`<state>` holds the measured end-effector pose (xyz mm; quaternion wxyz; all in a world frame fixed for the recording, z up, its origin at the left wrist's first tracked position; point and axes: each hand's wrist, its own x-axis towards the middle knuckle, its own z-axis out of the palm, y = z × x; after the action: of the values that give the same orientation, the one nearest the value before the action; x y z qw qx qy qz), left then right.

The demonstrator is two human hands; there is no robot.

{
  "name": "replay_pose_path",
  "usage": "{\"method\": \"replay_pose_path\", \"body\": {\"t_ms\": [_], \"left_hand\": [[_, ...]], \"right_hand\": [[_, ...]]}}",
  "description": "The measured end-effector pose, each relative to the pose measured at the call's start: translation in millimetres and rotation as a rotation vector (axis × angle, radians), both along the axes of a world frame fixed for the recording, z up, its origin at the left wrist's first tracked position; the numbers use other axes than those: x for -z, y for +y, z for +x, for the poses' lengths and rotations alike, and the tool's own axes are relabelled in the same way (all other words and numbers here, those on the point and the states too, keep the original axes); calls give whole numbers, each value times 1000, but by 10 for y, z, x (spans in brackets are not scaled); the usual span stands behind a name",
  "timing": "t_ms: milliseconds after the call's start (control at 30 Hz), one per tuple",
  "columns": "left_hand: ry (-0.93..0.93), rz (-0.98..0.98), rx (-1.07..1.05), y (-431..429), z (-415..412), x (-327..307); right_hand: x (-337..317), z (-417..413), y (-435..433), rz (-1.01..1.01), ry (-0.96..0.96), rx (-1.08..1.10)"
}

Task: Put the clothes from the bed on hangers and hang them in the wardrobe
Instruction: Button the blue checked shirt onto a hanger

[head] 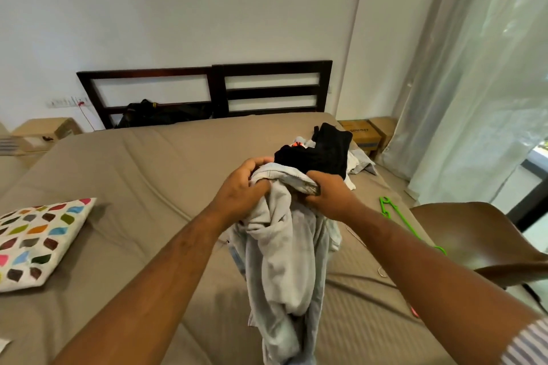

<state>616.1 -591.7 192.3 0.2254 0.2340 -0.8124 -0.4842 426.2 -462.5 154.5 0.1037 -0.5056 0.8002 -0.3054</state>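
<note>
Hands (pixel 240 187) (pixel 329 195) hold garment (pixel 281 246); hanger (pixel 397 216) seemingly near bed (pixel 148 172) edge.

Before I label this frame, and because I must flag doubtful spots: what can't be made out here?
Head view:
- wardrobe: outside the frame.
- light grey garment: bunched in the left hand and right hand, its type unclear; bottom edge cuts its lower end.
- pale clothes: mostly covered by the black clothes.
- pink object by the right forearm: mostly hidden by it.
- print on the cardboard box: too small to read.
</note>
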Motion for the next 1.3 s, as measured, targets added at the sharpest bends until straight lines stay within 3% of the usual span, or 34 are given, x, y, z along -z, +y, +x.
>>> {"method": "replay_pose_path", "body": {"t_ms": [100, 200, 233, 367, 500, 600, 667, 733, 800, 933, 1033, 1167, 1300], "left_hand": [[-158, 126, 175, -8, 91, -38], [-106, 353, 181, -48, 122, -37], [-89, 328, 155, -74, 114, -35], [-15, -160, -198, -124, 64, -41], [241, -309, -419, -104, 66, -37], [292, -361, -417, -86, 77, -96], [181, -436, -401, -89, 101, -106], [19, -478, -383, -132, 147, -91], [-70, -455, -346, -181, 190, -82], [-40, -349, -226, -187, 228, -75], [-63, -269, -141, -218, 248, -60], [-86, 24, -34, -263, 362, -60], [-152, -35, -40, -250, 377, -29]], "right_hand": [[-102, 57, -10, -281, 30, 195], [-248, 121, -29, -351, 38, 129], [-297, 145, -25, -343, 28, 63], [-442, 147, 12, -182, -13, -186], [-471, 186, 61, 33, -435, -358], [-364, 168, 42, 24, -195, -249], [-322, 128, 44, -22, 66, -154], [-301, 91, 73, -116, 154, -62], [-291, 82, 101, -240, 102, 28], [-311, 112, 124, -331, 65, 128], [-361, 125, 145, -246, -65, -7], [-330, 188, 141, -180, -253, -97], [-286, 274, 163, -196, -429, -195]]}}
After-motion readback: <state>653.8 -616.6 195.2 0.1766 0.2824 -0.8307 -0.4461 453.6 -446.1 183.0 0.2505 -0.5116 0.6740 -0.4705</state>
